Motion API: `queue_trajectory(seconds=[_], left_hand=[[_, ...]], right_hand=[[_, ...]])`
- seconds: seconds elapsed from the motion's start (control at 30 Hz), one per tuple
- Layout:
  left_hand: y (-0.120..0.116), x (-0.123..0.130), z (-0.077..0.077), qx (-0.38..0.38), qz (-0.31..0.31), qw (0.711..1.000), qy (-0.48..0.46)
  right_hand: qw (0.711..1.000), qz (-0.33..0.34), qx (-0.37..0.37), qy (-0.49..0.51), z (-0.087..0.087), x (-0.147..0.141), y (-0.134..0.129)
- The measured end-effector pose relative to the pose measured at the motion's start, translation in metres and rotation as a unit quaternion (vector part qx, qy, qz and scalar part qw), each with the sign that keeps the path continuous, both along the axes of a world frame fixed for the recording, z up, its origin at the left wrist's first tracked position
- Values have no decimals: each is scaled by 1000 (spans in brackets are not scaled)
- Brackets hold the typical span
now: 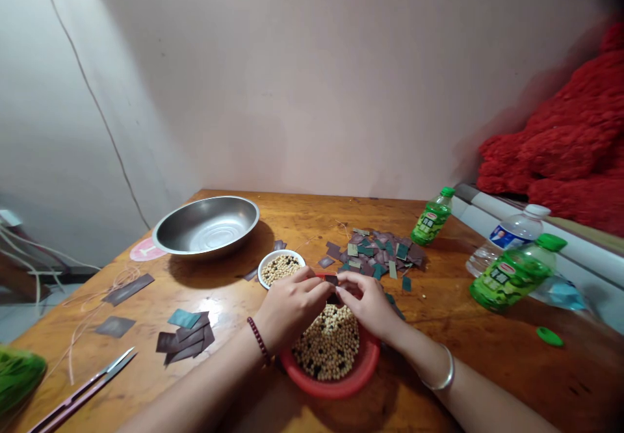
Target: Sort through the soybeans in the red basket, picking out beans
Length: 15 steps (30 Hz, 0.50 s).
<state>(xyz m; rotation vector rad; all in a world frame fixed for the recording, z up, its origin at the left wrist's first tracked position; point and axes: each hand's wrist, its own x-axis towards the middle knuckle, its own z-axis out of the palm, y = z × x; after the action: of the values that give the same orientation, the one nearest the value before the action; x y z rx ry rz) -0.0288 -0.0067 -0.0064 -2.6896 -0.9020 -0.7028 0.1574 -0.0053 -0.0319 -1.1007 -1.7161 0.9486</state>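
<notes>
My left hand (295, 303), with a beaded bracelet at the wrist, and my right hand (364, 300), with a silver bangle, meet over the far side of a red plastic bowl (336, 389). Between their pinched fingertips is a small dark brown cloth piece (331, 280); whether it is a flat patch or a little bag cannot be made out. Pale round beans (331, 352), mixed with some black ones, partly fill the bowl below. Just behind my left hand stands a white bowl (260, 269) of similar beans. Beyond my right hand lies a pile of small brown and green cloth pieces (385, 251).
A steel basin (209, 222) sits at the back left. Brown cloth pieces (188, 341), loose thread (73, 348) and thread snips (82, 391) lie on the left. Two green-labelled bottles (431, 217), a clear bottle (509, 241) and a green cap (549, 336) are on the right.
</notes>
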Motion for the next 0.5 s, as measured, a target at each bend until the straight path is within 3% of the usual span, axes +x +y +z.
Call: queue_trajectory(seconds=[0.5], left_hand=[[1,-1,-3,15,-5,1000,-7]], right_hand=[[999,-12,6,-35,-3,0,1]])
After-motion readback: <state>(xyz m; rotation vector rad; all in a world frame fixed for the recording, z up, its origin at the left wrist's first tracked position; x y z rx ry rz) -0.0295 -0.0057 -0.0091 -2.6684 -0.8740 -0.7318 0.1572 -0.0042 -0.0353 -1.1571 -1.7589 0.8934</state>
